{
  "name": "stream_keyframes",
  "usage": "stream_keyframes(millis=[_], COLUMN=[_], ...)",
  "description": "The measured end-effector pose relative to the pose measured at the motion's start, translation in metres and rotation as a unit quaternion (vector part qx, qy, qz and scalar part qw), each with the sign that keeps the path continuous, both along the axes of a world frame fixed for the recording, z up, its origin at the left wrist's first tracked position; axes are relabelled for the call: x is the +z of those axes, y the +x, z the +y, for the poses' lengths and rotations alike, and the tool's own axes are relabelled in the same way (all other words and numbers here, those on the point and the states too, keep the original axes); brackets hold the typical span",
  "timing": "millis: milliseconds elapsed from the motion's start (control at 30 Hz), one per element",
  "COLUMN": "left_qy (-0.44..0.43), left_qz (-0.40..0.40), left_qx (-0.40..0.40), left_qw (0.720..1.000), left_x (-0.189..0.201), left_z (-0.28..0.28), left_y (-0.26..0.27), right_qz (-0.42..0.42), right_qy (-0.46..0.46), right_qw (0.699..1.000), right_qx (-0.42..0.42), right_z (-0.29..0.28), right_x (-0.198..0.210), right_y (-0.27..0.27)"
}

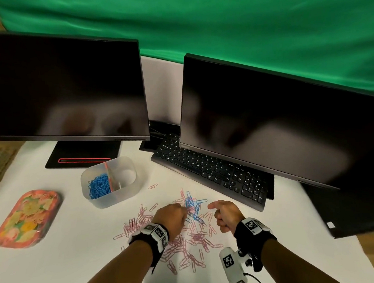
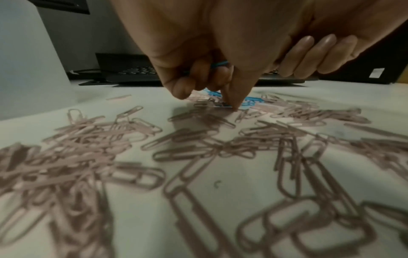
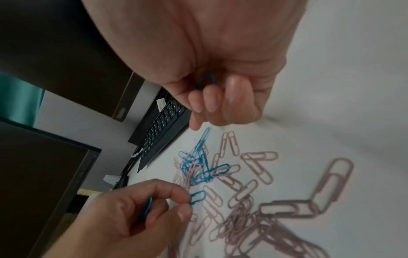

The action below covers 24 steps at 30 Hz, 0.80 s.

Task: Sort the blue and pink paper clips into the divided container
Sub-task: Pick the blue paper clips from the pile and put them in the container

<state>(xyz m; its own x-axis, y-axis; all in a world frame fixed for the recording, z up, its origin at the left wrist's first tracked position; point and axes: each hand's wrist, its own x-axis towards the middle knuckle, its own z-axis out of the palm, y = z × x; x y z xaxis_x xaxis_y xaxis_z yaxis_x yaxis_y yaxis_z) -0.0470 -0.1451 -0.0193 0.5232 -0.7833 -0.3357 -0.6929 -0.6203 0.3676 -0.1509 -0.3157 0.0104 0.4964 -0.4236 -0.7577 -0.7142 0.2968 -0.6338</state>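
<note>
Several pink paper clips (image 1: 183, 246) lie scattered on the white table (image 1: 68, 258), with a small tangle of blue paper clips (image 1: 193, 206) at their far edge. My left hand (image 1: 181, 209) is down on that tangle, pinching a blue clip (image 3: 197, 197) while another blue clip (image 2: 219, 63) sits inside its curled fingers. Just right of the tangle, my right hand (image 1: 216, 211) hovers with fingers curled around a blue clip (image 3: 207, 80). The translucent divided container (image 1: 128, 195) stands at the back left. Its left compartment holds blue clips (image 1: 98, 186).
Two dark monitors (image 1: 268, 123) and a black keyboard (image 1: 210, 172) stand close behind the clips. A flowered oval tin (image 1: 26, 216) lies at the left. A white tagged camera unit (image 1: 232, 267) hangs under my right wrist near the front edge.
</note>
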Motion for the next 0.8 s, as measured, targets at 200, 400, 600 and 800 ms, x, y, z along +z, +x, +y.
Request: stream_keyframes(millis=[200, 400, 600, 800], left_qy=[0.029, 0.011, 0.031, 0.016], left_qz=[-0.014, 0.009, 0.004, 0.038], left_qx=[-0.016, 0.012, 0.006, 0.027], left_qw=[0.999, 1.000, 0.999, 0.999], left_x=[-0.003, -0.001, 0.001, -0.001], left_z=[0.006, 0.006, 0.000, 0.004], left_y=[0.003, 0.006, 0.005, 0.005], right_qz=[0.009, 0.004, -0.006, 0.004], right_qy=[-0.024, -0.022, -0.025, -0.305], right_qw=[0.999, 1.000, 1.000, 0.925], right_qx=[0.029, 0.018, 0.009, 0.228], right_z=[0.003, 0.004, 0.001, -0.003], right_x=[0.000, 0.000, -0.006, -0.011], right_y=[0.004, 0.002, -0.004, 0.006])
